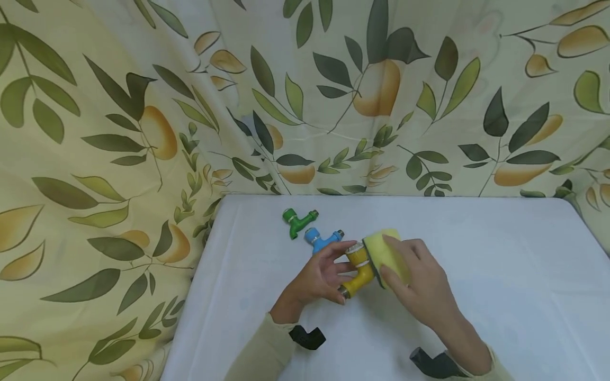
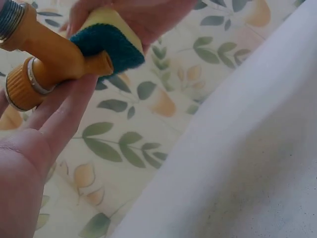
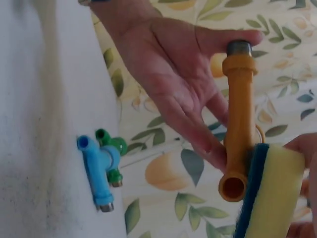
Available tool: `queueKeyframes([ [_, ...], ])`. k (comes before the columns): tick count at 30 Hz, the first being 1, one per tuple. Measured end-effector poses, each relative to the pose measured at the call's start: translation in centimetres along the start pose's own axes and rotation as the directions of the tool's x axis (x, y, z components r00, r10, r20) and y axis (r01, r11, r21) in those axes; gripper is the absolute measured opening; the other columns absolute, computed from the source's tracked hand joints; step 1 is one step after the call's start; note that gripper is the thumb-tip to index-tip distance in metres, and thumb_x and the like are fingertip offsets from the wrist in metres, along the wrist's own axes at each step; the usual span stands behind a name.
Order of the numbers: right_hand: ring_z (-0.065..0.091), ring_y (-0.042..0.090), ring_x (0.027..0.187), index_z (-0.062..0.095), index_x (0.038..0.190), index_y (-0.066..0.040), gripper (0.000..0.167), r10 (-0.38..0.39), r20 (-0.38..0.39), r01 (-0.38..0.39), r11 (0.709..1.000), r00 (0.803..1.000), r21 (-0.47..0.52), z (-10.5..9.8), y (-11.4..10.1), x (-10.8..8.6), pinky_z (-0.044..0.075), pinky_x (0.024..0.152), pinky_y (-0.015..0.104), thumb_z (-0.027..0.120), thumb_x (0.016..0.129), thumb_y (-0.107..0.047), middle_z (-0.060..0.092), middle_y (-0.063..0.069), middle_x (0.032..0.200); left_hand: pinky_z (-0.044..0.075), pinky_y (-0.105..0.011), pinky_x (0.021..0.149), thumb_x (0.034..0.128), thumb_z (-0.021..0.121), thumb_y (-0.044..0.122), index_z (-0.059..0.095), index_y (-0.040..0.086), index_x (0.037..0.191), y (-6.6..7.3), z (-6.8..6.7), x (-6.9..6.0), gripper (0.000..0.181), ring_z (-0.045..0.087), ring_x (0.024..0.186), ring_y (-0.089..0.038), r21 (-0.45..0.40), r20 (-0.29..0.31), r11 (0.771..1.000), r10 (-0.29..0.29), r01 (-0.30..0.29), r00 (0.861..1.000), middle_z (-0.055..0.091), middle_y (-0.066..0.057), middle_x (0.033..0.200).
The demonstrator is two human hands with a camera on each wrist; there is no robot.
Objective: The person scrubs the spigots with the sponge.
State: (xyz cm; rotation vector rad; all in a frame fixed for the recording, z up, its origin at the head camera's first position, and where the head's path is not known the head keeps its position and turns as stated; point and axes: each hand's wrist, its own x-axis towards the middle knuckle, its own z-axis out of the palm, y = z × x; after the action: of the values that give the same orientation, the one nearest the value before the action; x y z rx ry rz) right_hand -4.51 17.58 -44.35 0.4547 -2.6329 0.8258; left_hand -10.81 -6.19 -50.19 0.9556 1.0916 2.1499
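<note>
In the head view my left hand (image 1: 310, 280) holds a yellow plastic tap (image 1: 364, 276) above the table. Its thumb presses on the threaded metal end, while the fingers support the other side, as the right wrist view shows. My right hand (image 1: 426, 286) grips a yellow sponge (image 1: 388, 254) with a dark green scouring side. That scouring side (image 3: 251, 191) lies against the tap's body near the spout (image 3: 233, 188). From the left wrist, the tap's ribbed knob (image 2: 22, 87) points toward the palm side.
A blue tap (image 1: 324, 241) lies on the white table (image 1: 500, 275) just beyond the left hand, partly hidden by it. Behind that lies a green tap (image 1: 297, 222). A leaf-patterned curtain (image 1: 333, 148) hangs along the table's back and left edges.
</note>
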Motion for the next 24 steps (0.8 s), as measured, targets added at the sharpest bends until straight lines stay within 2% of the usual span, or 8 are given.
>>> queueKeyframes([
  [3,0.052,0.012,0.086,0.064,0.136,-0.020,0.059,-0.071,0.017,0.071,0.997,0.997,0.001,0.1,0.0,-0.3,0.046,0.064,0.027,0.081,0.080,-0.023,0.060,0.004,0.113,0.052,-0.031,0.107,0.0764,0.091,0.026,0.029,0.003,0.156,0.1,0.1,-0.3,0.104,0.056,0.131,-0.018,0.023,0.007,1.000,-0.001,0.001,1.000,0.039,-0.001,0.155],
  [5,0.052,0.012,0.085,0.065,0.136,-0.022,0.060,-0.086,0.016,0.086,0.996,0.996,-0.005,0.1,0.0,-0.4,0.044,0.064,0.027,0.082,0.078,-0.023,0.060,0.004,0.113,0.052,-0.031,0.107,0.0769,0.091,0.026,0.027,0.002,0.156,0.1,0.2,-0.4,0.104,0.057,0.130,-0.017,0.039,0.009,0.999,-0.005,0.004,1.000,0.038,-0.001,0.155],
  [9,0.050,0.011,0.085,0.062,0.138,-0.022,0.061,-0.042,-0.002,0.042,0.999,0.999,-0.023,0.3,-0.3,-0.4,0.044,0.063,0.027,0.081,0.080,-0.022,0.059,0.004,0.111,0.051,-0.033,0.109,0.0779,0.090,0.028,0.025,-0.001,0.156,-0.1,0.2,-0.4,0.105,0.058,0.130,-0.016,0.061,0.016,0.998,-0.018,0.017,1.000,0.038,-0.002,0.155],
  [12,0.050,0.011,0.081,0.064,0.137,-0.022,0.059,-0.082,0.017,0.082,0.996,0.996,-0.038,0.2,-0.7,-0.6,0.042,0.061,0.026,0.081,0.080,-0.025,0.060,0.004,0.109,0.050,-0.035,0.110,0.0789,0.089,0.030,0.023,-0.003,0.155,-0.2,0.3,-0.5,0.106,0.058,0.130,-0.015,0.073,0.023,0.997,-0.021,0.019,1.000,0.038,-0.002,0.156],
  [14,0.049,0.011,0.078,0.064,0.136,-0.021,0.058,-0.083,0.015,0.084,0.995,0.996,-0.059,0.1,-0.9,-0.5,0.040,0.060,0.026,0.080,0.080,-0.026,0.061,0.005,0.108,0.050,-0.034,0.110,0.0792,0.089,0.031,0.022,-0.004,0.155,-0.2,0.4,-0.6,0.107,0.059,0.130,-0.014,0.085,0.018,0.996,-0.023,0.021,1.000,0.038,-0.001,0.156],
  [18,0.049,0.012,0.077,0.061,0.138,-0.019,0.057,-0.021,0.010,0.021,0.998,1.000,-0.058,0.1,-1.3,-0.4,0.040,0.060,0.026,0.078,0.083,-0.024,0.059,0.006,0.108,0.051,-0.032,0.109,0.0787,0.089,0.031,0.021,-0.005,0.155,-0.1,0.4,-0.6,0.108,0.058,0.130,-0.013,0.099,0.000,0.995,-0.017,0.017,1.000,0.038,-0.001,0.155],
  [21,0.051,0.013,0.076,0.062,0.137,-0.019,0.057,-0.037,0.011,0.038,0.997,0.999,-0.066,0.2,-1.3,-0.4,0.039,0.059,0.026,0.078,0.082,-0.025,0.060,0.007,0.107,0.051,-0.031,0.109,0.0788,0.090,0.029,0.020,-0.006,0.155,0.0,0.4,-0.4,0.109,0.058,0.130,-0.014,0.099,-0.012,0.995,-0.004,0.005,1.000,0.037,-0.002,0.156],
  [24,0.051,0.015,0.074,0.062,0.137,-0.018,0.056,-0.014,-0.010,0.013,0.996,1.000,-0.087,0.3,-1.1,-0.1,0.038,0.059,0.027,0.077,0.083,-0.026,0.060,0.009,0.106,0.051,-0.030,0.108,0.0781,0.090,0.028,0.020,-0.007,0.155,0.2,0.4,-0.4,0.110,0.058,0.130,-0.014,0.096,-0.030,0.995,0.006,-0.003,1.000,0.038,-0.002,0.155],
])
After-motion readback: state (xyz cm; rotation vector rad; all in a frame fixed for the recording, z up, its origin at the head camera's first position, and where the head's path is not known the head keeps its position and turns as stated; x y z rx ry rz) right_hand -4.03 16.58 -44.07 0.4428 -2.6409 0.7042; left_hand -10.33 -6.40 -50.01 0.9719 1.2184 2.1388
